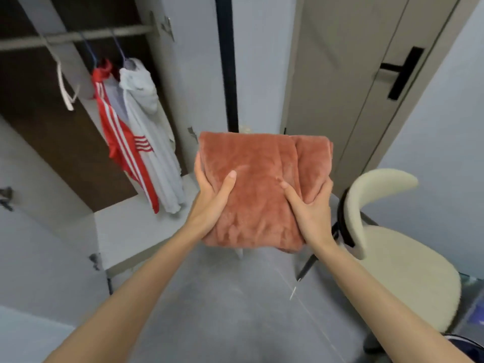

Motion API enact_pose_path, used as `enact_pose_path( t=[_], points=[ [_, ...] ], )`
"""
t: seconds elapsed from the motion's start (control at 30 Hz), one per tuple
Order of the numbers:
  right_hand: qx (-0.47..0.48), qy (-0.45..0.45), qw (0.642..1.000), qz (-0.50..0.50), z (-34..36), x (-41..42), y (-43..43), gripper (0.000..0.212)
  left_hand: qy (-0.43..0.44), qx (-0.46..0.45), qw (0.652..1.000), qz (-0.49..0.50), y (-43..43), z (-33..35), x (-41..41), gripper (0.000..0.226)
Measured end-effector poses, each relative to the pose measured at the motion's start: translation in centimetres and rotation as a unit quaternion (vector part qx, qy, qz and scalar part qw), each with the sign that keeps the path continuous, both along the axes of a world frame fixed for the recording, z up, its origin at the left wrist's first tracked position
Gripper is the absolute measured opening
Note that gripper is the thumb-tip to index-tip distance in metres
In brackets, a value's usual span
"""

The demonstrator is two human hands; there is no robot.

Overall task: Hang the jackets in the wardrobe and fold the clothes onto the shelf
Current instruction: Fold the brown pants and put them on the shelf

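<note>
Two hands, left hand [212, 203] and right hand [310, 214], tight around the folded pink fleece [258, 161].

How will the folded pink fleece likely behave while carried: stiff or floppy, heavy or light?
Probably floppy: the left hand and right hand both grip the folded pink fleece at its sides. Likely light for its bulk; the pile looks plush. Its bunched folds may slip open if one hand releases.

Fleece [262, 174] is hiding fingers of left grip [212, 203] & right grip [311, 214] underneath. Rail [78, 36] is running off pic's left edge.
</note>
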State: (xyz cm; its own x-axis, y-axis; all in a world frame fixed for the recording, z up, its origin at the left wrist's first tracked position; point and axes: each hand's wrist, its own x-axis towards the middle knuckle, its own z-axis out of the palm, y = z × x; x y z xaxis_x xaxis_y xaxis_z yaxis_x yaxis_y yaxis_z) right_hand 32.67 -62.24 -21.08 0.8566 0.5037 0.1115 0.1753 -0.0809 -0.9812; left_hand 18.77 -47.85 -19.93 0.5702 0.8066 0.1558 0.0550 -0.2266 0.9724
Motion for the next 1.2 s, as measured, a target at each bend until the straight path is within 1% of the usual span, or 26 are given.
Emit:
enact_pose_path(
  t=[0.17,0.27,0.4,0.5,0.67,0.9,1.07,1.2],
  points=[
    [0.036,-0.009,0.996,0.084,3.2,-9.8,8.1,0.081,-0.018,0.011,0.997,0.078,5.7,3.0,-11.5,0.082],
    [0.061,-0.024,0.991,0.117,5.9,-14.7,12.4,0.079,-0.011,0.024,0.995,0.098,8.9,5.9,-17.2,0.086],
    [0.092,-0.035,0.982,0.160,10.1,-19.4,17.4,0.088,-0.018,0.060,0.991,0.121,12.8,10.8,-22.7,0.089],
    [0.120,-0.053,0.976,0.173,14.0,-21.5,20.6,0.092,-0.032,0.095,0.985,0.141,15.7,14.9,-25.0,0.089],
    [0.166,-0.087,0.965,0.185,20.8,-22.2,26.1,0.092,-0.075,0.145,0.974,0.156,20.4,21.6,-26.1,0.087],
    [0.228,-0.134,0.947,0.179,29.1,-19.5,35.3,0.090,-0.137,0.187,0.958,0.169,28.6,30.1,-23.6,0.090],
    [0.290,-0.163,0.922,0.197,34.9,-16.4,43.0,0.093,-0.162,0.249,0.932,0.208,35.4,36.1,-20.7,0.088],
    [0.322,-0.186,0.903,0.216,38.9,-14.0,49.0,0.092,-0.173,0.263,0.924,0.218,40.6,39.7,-18.5,0.091]
  ],
)
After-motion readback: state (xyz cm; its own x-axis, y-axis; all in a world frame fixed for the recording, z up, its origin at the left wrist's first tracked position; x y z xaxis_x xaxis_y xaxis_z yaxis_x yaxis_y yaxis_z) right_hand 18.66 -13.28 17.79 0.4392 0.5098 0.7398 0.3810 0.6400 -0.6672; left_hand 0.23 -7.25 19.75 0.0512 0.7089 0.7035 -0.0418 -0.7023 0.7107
